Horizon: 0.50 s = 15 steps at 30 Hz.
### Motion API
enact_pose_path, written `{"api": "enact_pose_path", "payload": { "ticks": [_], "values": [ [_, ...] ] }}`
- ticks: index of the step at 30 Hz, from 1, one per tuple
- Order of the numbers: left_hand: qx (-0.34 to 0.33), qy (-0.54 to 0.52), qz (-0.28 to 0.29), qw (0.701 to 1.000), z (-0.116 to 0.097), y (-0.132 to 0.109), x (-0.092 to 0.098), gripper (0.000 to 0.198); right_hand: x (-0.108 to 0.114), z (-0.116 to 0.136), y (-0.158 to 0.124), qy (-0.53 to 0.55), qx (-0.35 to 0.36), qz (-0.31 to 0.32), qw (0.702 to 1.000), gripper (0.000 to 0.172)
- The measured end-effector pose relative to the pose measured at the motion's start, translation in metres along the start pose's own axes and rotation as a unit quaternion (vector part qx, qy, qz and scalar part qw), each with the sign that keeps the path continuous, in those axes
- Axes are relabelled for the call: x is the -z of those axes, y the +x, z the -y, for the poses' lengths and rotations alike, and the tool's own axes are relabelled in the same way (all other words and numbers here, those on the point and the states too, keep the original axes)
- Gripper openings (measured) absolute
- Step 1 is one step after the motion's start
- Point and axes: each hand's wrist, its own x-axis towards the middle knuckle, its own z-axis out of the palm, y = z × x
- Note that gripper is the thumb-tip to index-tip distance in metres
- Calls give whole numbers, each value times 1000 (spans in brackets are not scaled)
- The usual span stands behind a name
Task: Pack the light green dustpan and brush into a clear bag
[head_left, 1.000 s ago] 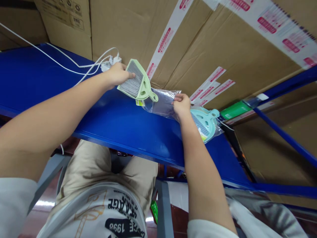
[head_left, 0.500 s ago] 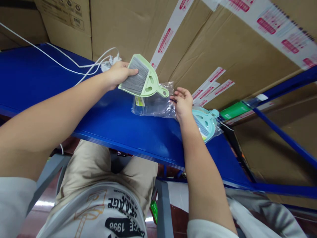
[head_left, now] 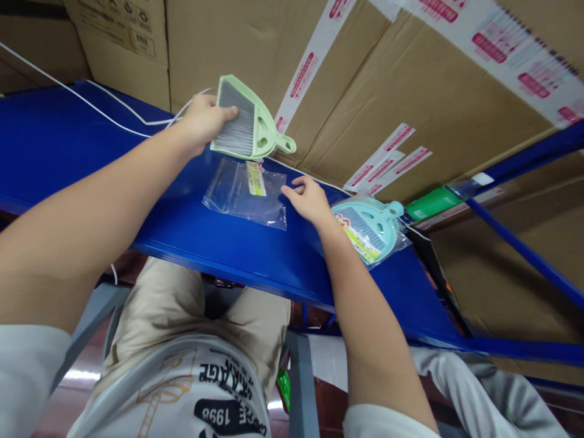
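Note:
My left hand [head_left: 207, 121] is closed on the pale green dustpan [head_left: 269, 139], its thumb pressing the grey bristles of the hand brush [head_left: 239, 125] nested in it. The set is held up above the blue shelf, handle pointing right. Below it lies a clear plastic bag [head_left: 228, 194] with a yellow-green label [head_left: 256, 179]. My right hand [head_left: 308, 199] is beside the bag's right edge, fingers loosely bent and apart, with nothing seen in it. By my right forearm lies a light blue dustpan and brush set [head_left: 369, 222] in a clear bag.
Large cardboard boxes [head_left: 219, 42] wall off the back of the blue shelf [head_left: 237, 240]. White cables [head_left: 123, 125] run along its left part. A green package [head_left: 433, 204] lies at the right, by a blue metal brace [head_left: 524, 249].
My left hand has moved the green dustpan and brush up and left. The plastic bag now lies flat, further left. My right hand has shifted left and slightly down.

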Motion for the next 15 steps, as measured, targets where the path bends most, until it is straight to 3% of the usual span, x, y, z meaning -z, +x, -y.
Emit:
{"api": "enact_pose_path", "payload": {
  "ticks": [4, 8, 11, 15],
  "values": [
    [-15, -35, -2, 999, 1, 7, 5, 16, -17, 16, -12, -29, 3, 24, 999, 24],
    [-20, -35, 5, 999, 2, 7, 5, 22, -25, 16, -9, 24, -22, 35, 999, 19],
    [-18, -30, 10, 999, 0, 5, 5, 26, -18, 7, 2, 91, -37, 13, 995, 14],
    [-7, -41, 10, 999, -4, 4, 6, 24, 8, -13, 22, 176, -3, -70, 982, 11]
  ]
}}
